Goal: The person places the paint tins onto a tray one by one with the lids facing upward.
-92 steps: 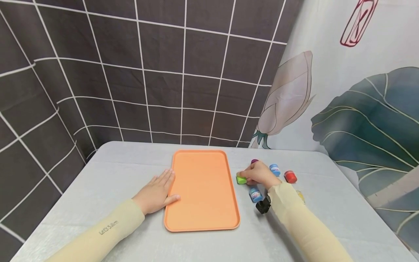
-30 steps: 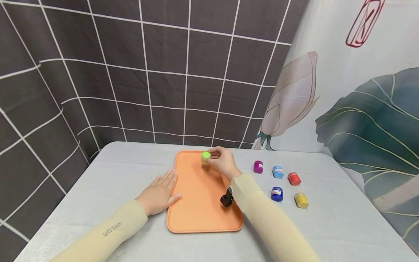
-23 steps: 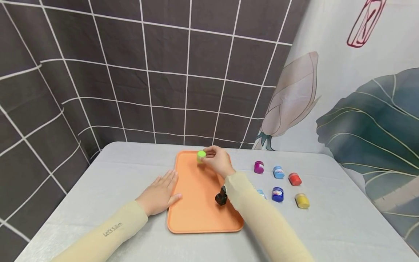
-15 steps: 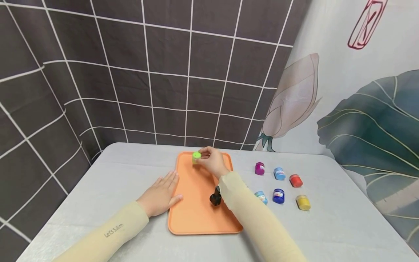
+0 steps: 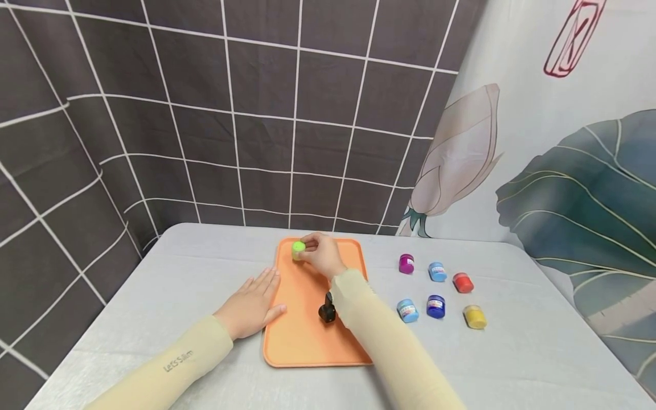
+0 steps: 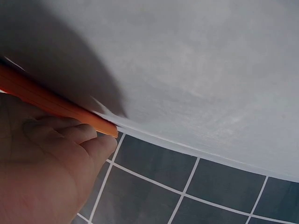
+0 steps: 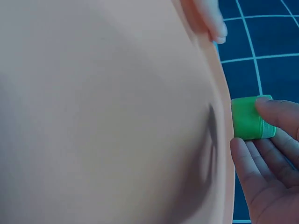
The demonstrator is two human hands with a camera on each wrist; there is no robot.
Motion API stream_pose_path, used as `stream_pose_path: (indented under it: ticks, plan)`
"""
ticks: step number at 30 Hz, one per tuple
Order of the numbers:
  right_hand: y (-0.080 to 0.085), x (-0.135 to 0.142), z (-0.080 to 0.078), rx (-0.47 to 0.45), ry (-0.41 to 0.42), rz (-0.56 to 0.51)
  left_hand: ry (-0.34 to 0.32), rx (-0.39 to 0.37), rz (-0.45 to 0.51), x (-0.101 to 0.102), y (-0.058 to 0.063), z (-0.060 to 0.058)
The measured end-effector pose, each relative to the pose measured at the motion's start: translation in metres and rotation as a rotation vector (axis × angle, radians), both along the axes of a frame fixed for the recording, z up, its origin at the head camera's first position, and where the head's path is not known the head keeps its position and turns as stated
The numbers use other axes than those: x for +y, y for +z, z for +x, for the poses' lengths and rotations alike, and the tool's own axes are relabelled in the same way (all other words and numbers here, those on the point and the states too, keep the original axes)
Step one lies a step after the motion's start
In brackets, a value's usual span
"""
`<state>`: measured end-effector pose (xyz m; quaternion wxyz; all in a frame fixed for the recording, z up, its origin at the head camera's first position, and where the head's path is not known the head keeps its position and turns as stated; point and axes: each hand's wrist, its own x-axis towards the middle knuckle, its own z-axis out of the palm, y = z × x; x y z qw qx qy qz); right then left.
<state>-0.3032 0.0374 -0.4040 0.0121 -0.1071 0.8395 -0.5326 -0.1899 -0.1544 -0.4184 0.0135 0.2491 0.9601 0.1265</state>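
Observation:
My right hand (image 5: 324, 256) pinches a small bright green paint jar (image 5: 298, 250) between thumb and fingers over the far left corner of the orange tray (image 5: 302, 347). In the right wrist view, the thumb lies on one side of the green jar (image 7: 245, 119) and the fingers on the other, with the jar right at the tray's far rim. My left hand (image 5: 248, 307) lies flat with straight fingers along the tray's left edge, its thumb reaching over the rim. The left wrist view shows that hand (image 6: 46, 163) against the tray's orange side (image 6: 56, 100).
Right of the tray stand several similar jars: purple (image 5: 406, 263), light blue (image 5: 437, 271), red (image 5: 463, 283), another light blue (image 5: 407, 311), dark blue (image 5: 435, 306) and yellow (image 5: 475, 317). A black wrist camera (image 5: 326, 310) hangs below the right wrist. A dark tiled curtain (image 5: 256, 142) backs the table.
My right hand has taken the green jar from among the jars on the right and carried it left across the tray to its far left corner. My left hand has stayed in place.

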Motion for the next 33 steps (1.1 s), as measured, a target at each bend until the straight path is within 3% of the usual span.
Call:
stream_pose_path:
  ticks: [10, 25, 33]
  plan:
    - [-0.0027, -0.0022, 0.0011, 0.029, 0.021, 0.097, -0.007, 0.017, -0.003, -0.0001, -0.0025, -0.0029]
    - [-0.0046, 0.0018, -0.0007, 0.031, 0.042, 0.14, -0.011, 0.01, -0.005, 0.0018, 0.0002, -0.0031]
    - [-0.0031, 0.0061, 0.0024, -0.009, 0.049, 0.066, -0.007, 0.006, -0.003, -0.0004, -0.0013, -0.0015]
